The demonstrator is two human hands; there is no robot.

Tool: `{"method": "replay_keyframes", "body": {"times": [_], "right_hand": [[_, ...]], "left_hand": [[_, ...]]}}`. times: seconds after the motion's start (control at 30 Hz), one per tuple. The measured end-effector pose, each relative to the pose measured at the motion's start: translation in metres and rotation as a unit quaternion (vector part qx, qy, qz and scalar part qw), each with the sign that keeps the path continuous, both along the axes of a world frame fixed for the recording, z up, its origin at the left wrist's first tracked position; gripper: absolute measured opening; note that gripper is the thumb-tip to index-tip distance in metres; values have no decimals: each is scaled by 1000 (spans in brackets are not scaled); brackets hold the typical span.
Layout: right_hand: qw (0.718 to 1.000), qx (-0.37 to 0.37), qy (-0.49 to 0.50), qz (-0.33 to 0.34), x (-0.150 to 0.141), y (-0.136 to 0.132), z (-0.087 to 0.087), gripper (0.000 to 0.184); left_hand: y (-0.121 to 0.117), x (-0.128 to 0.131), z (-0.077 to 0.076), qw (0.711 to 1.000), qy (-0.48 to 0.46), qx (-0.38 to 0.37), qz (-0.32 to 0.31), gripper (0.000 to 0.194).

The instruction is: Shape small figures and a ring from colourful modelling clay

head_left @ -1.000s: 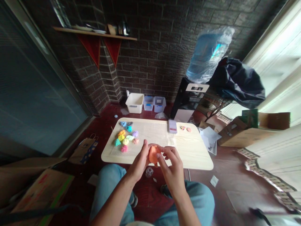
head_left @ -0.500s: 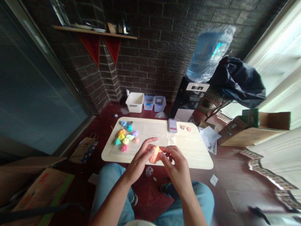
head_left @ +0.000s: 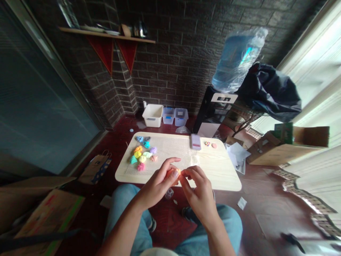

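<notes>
Between my hands, above the near edge of the table [head_left: 221,167], is a soft orange lump of modelling clay [head_left: 178,172], mostly hidden by fingers. My left hand [head_left: 164,179] is closed round it, thumb pressed on top and index finger stretched out. With thumb and fingertips, my right hand [head_left: 198,183] pinches the clay's right side. Left of my hands, several coloured clay lumps lie on a clear textured mat; nearest are a pink lump [head_left: 141,166] and a peach lump [head_left: 153,158].
A small boxed item [head_left: 195,142] stands at the table's back edge, with a multicoloured piece [head_left: 207,143] and a flat pink disc [head_left: 214,145] to its right. Behind the table are a white bin [head_left: 152,116] and a water dispenser [head_left: 213,113]. Cardboard boxes lie on both sides.
The orange clay was spread flat, then folded, and now shows only a small part between my fingers. My left thumb has come over it, and both hands have drawn closer around it.
</notes>
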State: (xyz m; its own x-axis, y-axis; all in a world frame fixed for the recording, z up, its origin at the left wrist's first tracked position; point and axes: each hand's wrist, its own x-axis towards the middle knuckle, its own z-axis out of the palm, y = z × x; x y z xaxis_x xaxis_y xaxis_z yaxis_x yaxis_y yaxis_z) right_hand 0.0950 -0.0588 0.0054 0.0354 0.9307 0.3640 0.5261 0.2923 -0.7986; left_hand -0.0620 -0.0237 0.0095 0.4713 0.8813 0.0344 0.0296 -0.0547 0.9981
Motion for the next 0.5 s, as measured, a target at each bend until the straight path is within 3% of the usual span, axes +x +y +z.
{"method": "replay_keyframes", "body": {"times": [0.27, 0.5], "right_hand": [[1000, 28, 8, -1, 0, 1, -4, 12], [998, -1, 43, -49, 3, 3, -1, 8]], "left_hand": [[3, 0, -2, 998, -53, -13, 21, 38], [6, 0, -6, 984, -143, -100, 42, 29]]}}
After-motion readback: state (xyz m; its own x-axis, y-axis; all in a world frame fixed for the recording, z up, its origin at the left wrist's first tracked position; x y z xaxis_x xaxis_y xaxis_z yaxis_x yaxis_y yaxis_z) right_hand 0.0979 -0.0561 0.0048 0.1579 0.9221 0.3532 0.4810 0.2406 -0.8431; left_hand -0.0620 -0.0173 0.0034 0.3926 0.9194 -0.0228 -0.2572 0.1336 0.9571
